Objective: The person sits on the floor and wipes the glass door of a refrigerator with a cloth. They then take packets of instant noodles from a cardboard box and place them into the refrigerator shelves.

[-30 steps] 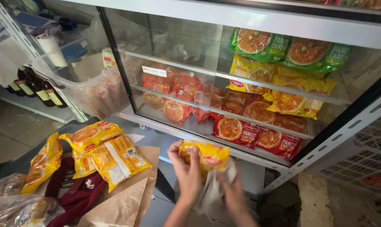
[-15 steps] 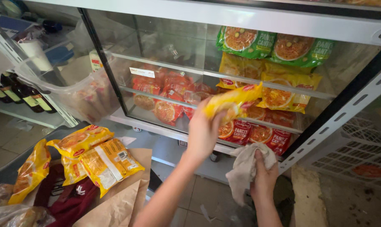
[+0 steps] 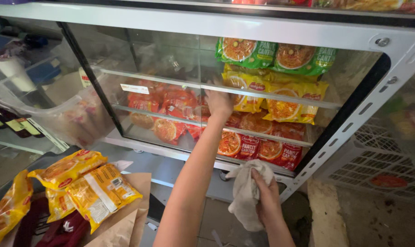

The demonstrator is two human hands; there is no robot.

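Your left hand [image 3: 219,103] sets a yellow noodle packet [image 3: 244,91] on the shelf, fingers closed on it. Your right hand [image 3: 266,201] grips a cloth [image 3: 244,196]. Several yellow packets [image 3: 86,183] wait outside.

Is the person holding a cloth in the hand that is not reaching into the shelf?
Yes, the right hand grips a crumpled pale cloth below the shelf, while the left hand reaches up among the yellow packets.

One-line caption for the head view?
Left hand reaches among yellow noodle packets on the glass shelf; right hand holds a cloth.
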